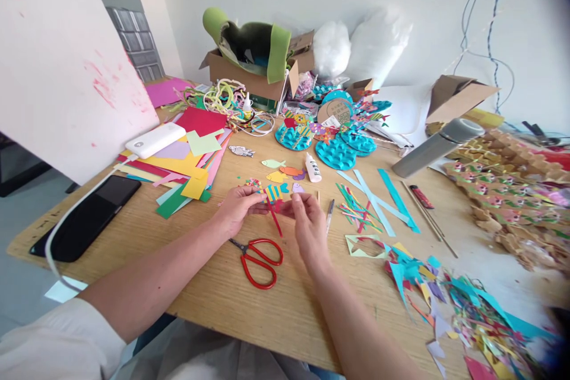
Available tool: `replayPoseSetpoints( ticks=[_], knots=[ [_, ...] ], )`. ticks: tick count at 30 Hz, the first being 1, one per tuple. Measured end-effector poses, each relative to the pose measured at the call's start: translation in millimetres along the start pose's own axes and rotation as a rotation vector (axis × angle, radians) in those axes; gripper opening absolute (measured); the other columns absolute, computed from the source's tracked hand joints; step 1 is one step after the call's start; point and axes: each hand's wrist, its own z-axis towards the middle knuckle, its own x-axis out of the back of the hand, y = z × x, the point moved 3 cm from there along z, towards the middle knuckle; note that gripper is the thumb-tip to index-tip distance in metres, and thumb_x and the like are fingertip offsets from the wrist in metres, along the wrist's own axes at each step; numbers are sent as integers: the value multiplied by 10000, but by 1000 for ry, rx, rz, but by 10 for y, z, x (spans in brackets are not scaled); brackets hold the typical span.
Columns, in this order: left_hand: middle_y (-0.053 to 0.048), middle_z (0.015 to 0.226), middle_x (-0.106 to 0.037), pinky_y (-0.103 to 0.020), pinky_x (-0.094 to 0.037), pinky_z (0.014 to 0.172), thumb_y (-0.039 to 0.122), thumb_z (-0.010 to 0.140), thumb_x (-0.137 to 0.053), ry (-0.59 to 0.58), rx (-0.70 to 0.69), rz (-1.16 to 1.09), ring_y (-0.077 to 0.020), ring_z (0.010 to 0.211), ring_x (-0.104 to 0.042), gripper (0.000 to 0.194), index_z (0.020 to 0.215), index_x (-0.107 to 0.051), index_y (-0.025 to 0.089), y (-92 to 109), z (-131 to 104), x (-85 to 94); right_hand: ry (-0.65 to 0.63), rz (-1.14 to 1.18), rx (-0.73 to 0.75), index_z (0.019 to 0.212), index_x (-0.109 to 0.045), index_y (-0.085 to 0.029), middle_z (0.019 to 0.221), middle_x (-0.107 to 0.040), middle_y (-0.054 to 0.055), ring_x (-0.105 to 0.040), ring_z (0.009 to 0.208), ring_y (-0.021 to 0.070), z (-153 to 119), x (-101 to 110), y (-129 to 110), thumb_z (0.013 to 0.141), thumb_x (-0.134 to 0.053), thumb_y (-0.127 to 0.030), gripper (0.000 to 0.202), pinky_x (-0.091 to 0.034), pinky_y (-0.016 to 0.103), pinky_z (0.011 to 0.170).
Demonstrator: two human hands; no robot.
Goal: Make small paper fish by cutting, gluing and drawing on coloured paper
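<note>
left hand (240, 209) pinches the striped paper fish (274, 192), right hand (310, 227) curled narrow beside it, fingertip contact hard to tell!

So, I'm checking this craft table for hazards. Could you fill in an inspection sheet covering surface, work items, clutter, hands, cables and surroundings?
Surface: wooden table, wood showing near the front edge.
Work items: striped paper fish in hand; red-handled scissors on the table, blades partly hidden by the left hand; white bottle beyond the hands.
Clutter: paper scraps spread at right, coloured papers loosely piled at left.
Hands: left pinches the fish; right hand meets its other side, exact grip unclear.
Cables: white cable runs from the power bank across the phone.
Surroundings: red-smeared white board at left, cardboard box behind.
</note>
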Motion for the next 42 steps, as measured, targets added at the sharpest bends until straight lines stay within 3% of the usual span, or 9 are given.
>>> replayPoseSetpoints(
  ticks=[2, 5, 10, 13, 18, 23, 30, 37, 42],
  knots=[
    [-99, 782, -756, -297, -558, 669, 288, 588, -846, 8, 14, -17, -217, 709, -728, 299, 792, -726, 106, 0, 6, 6, 41, -114, 69, 868, -592, -198, 766, -712, 45, -671, 725, 196, 174, 181, -128, 820, -622, -553, 360, -531, 352, 722],
    [-102, 773, -755, -295, -559, 667, 256, 601, -832, 13, 30, -29, -220, 716, -731, 260, 777, -715, 105, 0, 5, 7, 32, -439, 113, 823, -630, -185, 760, -717, 62, -653, 705, 202, 504, 577, -348, 782, -641, -444, 262, -490, 323, 672],
    [-112, 801, -761, -293, -562, 668, 248, 610, -814, -6, 30, -29, -219, 726, -732, 271, 817, -726, 96, 12, -3, 3, 57, -1066, 21, 840, -718, -158, 767, -731, 78, -645, 687, 205, 1000, 1362, -574, 803, -573, -267, 185, -440, 296, 634],
    [-117, 791, -760, -289, -562, 666, 265, 604, -820, -10, 23, -22, -215, 713, -729, 294, 819, -733, 86, 23, 2, 10, 37, -1369, -93, 901, -758, -153, 759, -731, 84, -649, 683, 216, 1153, 1639, -545, 818, -574, -244, 221, -426, 288, 600],
    [-109, 775, -759, -289, -564, 665, 294, 586, -837, -10, 13, -4, -207, 690, -722, 304, 787, -733, 90, 31, 12, 26, -97, -1378, -155, 868, -777, -161, 740, -744, 72, -670, 678, 195, 1243, 1705, -309, 819, -606, -221, 188, -436, 249, 571],
    [-98, 780, -761, -286, -563, 666, 274, 578, -845, -17, 17, -8, -201, 680, -719, 274, 771, -744, 107, 43, 5, 37, -139, -1408, -216, 820, -784, -178, 852, -771, 92, -701, 774, 215, 1304, 1741, -131, 785, -617, -154, 172, -445, 251, 604],
    [-99, 783, -762, -285, -567, 655, 253, 601, -831, -8, 26, -10, -200, 682, -718, 233, 770, -750, 115, 39, 13, 42, -179, -1437, -241, 787, -766, -167, 838, -760, 100, -692, 787, 225, 1328, 1777, -77, 778, -624, -158, 143, -429, 268, 616],
    [-110, 775, -760, -292, -568, 659, 256, 594, -828, 8, 23, 3, -208, 671, -720, 244, 770, -752, 105, 48, 24, 50, -240, -1415, -213, 617, -686, -186, 703, -725, 60, -654, 678, 192, 1328, 1653, -6, 744, -667, -180, 129, -384, 252, 540],
    [-106, 791, -763, -282, -572, 671, 239, 596, -828, 21, 19, -10, -208, 705, -726, 238, 784, -754, 112, 63, 14, 52, -242, -1352, -198, 696, -697, -190, 705, -724, 31, -632, 636, 153, 1322, 1682, -52, 794, -657, -264, 129, -398, 223, 535]
  ],
)
